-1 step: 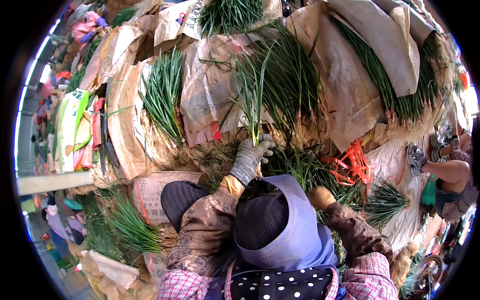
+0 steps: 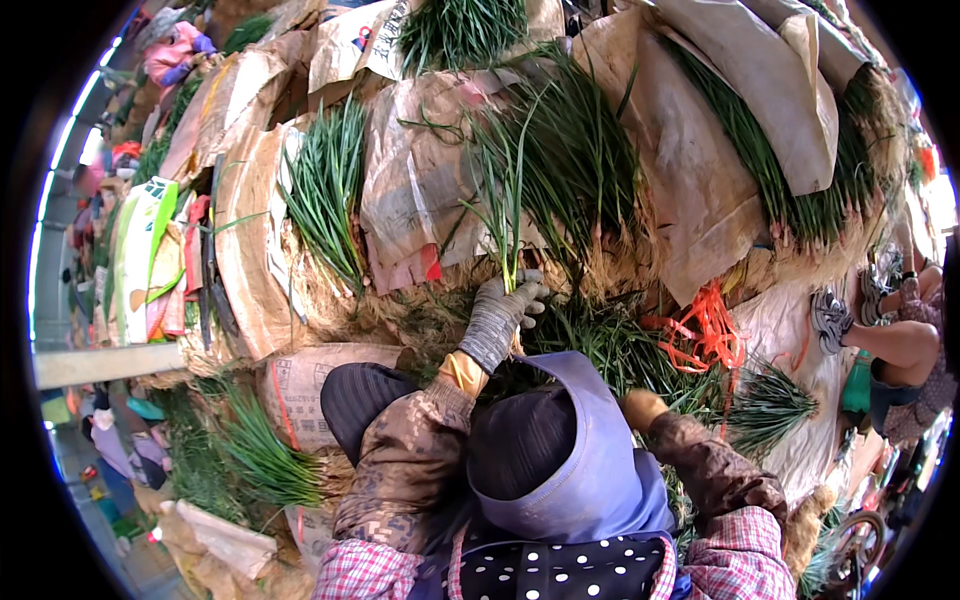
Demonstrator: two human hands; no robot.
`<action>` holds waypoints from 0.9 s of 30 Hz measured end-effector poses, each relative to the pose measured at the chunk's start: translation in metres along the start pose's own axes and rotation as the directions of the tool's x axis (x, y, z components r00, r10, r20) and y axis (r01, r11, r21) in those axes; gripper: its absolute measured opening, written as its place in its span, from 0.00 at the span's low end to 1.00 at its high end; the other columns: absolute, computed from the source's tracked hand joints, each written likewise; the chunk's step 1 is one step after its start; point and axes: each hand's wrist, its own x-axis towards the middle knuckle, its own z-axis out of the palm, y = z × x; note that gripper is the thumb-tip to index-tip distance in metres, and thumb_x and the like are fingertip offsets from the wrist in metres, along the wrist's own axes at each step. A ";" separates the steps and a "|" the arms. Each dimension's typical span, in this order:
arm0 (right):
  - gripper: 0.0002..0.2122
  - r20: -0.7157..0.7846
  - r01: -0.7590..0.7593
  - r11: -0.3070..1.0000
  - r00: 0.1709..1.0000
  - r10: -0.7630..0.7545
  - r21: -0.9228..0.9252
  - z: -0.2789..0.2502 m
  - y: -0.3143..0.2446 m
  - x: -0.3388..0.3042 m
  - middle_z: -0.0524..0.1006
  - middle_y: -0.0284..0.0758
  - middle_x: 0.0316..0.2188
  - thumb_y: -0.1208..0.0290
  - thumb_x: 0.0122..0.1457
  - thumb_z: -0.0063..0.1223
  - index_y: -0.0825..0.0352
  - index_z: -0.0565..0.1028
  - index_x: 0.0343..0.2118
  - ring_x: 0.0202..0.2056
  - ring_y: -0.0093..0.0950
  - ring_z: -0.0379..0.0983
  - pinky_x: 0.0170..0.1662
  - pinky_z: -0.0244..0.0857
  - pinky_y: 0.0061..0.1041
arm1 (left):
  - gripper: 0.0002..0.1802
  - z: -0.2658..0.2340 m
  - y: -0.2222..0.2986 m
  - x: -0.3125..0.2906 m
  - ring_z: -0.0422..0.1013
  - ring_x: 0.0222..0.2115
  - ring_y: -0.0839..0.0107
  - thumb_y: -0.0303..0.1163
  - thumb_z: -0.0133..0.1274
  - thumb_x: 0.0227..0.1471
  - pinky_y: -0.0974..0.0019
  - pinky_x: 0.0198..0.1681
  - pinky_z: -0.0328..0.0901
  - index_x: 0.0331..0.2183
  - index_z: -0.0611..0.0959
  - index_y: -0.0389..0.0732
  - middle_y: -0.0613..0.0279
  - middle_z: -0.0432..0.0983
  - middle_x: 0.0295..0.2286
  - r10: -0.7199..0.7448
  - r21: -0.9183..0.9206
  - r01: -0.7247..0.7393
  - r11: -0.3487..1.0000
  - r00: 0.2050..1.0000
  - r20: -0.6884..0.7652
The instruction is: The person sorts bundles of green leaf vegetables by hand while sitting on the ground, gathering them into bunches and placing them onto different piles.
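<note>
My left hand (image 2: 500,318), in a grey knit glove, is closed around a small bunch of green onions (image 2: 508,215). Their long leaves rise away from me in front of a larger pile of green onions (image 2: 575,145). A tan glove covers my right hand (image 2: 643,408), seen only in part at the right of the purple hat brim. The brim hides its fingers, so what they hold does not show. Loose green leaves (image 2: 625,335) lie between the two hands.
Tangled red plastic twine (image 2: 705,330) lies right of my hands. Another green onion bunch (image 2: 770,405) rests on a pale sheet beside it. Brown sacking (image 2: 690,170) covers the far piles. To the left lies a green onion bunch (image 2: 265,450). A seated person's leg (image 2: 895,350) is at far right.
My right hand has shifted slightly nearer to me. The left hand keeps its hold on the green onions in the same place.
</note>
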 end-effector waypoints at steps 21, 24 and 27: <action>0.18 -0.655 0.334 0.756 0.738 0.161 0.563 -0.211 -0.104 0.060 0.75 0.38 0.24 0.58 0.47 0.55 0.71 0.74 0.32 0.26 0.27 0.70 0.31 0.63 0.24 | 0.14 0.009 -0.017 0.012 0.66 0.24 0.78 0.29 0.57 0.40 0.73 0.27 0.63 0.33 0.77 0.36 0.67 0.73 0.25 0.195 0.226 -0.185 0.956 0.981 -0.019; 0.20 -0.561 0.318 0.673 0.810 0.173 0.667 -0.190 -0.122 0.048 0.73 0.33 0.21 0.57 0.48 0.54 0.74 0.73 0.30 0.24 0.23 0.68 0.29 0.62 0.22 | 0.11 0.017 -0.002 0.000 0.65 0.20 0.79 0.27 0.55 0.41 0.73 0.24 0.62 0.32 0.77 0.36 0.67 0.72 0.22 0.088 0.027 -0.088 0.996 0.996 0.001; 0.18 -0.503 0.422 0.337 0.841 0.202 0.842 -0.197 -0.118 0.060 0.73 0.32 0.20 0.60 0.49 0.55 0.75 0.72 0.29 0.23 0.23 0.67 0.27 0.62 0.21 | 0.09 0.016 -0.005 0.001 0.65 0.18 0.78 0.25 0.53 0.42 0.73 0.21 0.62 0.32 0.76 0.36 0.66 0.72 0.20 0.037 -0.037 -0.038 0.999 0.999 -0.032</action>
